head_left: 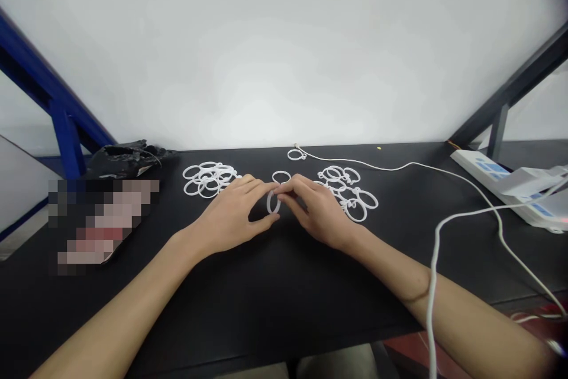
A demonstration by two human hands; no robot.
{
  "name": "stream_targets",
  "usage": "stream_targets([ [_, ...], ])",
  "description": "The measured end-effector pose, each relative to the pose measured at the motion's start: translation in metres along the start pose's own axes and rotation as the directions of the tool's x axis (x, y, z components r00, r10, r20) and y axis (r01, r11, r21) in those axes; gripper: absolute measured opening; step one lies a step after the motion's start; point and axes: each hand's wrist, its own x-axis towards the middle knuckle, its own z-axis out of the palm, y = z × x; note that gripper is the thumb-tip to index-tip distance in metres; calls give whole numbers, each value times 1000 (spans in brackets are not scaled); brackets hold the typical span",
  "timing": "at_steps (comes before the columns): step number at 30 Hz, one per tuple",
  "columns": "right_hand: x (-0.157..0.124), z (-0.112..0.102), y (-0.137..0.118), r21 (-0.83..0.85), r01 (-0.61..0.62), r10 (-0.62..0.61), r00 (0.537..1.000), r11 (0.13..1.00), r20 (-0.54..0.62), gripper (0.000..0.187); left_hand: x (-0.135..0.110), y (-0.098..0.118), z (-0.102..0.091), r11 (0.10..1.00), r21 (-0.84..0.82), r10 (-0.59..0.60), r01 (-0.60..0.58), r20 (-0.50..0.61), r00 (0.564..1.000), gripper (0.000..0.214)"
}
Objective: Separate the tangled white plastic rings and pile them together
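Several thin white rings (pixel 208 173) lie piled on the black table beyond my left hand (pixel 237 210). More white rings, some with small knobs or loops on their edges, form a second pile (pixel 355 209) beside my right hand (pixel 313 209). Between my hands a white ring (pixel 268 204) stands roughly upright, held by my left hand with its thumb at the lower edge and fingers at the top. My right thumb and fingers pinch at its upper edge. Another white ring (pixel 281 172) shows just behind the fingertips; whether it is joined to the held one I cannot tell.
A single white ring (pixel 294 155) lies near the wall by the end of a white cable (pixel 412 164). At right stands a white device (pixel 483 169) with blue labels, its cable crossing over my right forearm. A black plastic bag (pixel 122 160) and a blurred-out patch are at left.
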Motion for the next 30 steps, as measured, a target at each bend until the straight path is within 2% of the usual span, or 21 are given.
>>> stream_targets([
  [8,0,0,1,23,-43,42,999,999,22,10,0,0,0,1000,-7,-11,11,18,1000,34],
  [16,-2,1,0,5,-55,55,998,998,23,14,1,-4,1,999,48,-1,4,-47,999,31],
  [23,0,-1,0,-44,-197,199,979,979,40,10,1,-6,3,996,90,0,11,-119,993,35],
  [28,0,-1,1,-92,-228,234,970,969,64,9,1,-7,0,999,51,-10,16,-125,992,31],
  [30,0,0,3,-127,-232,239,970,964,46,13,2,-9,0,997,62,-44,53,-132,990,32],
])
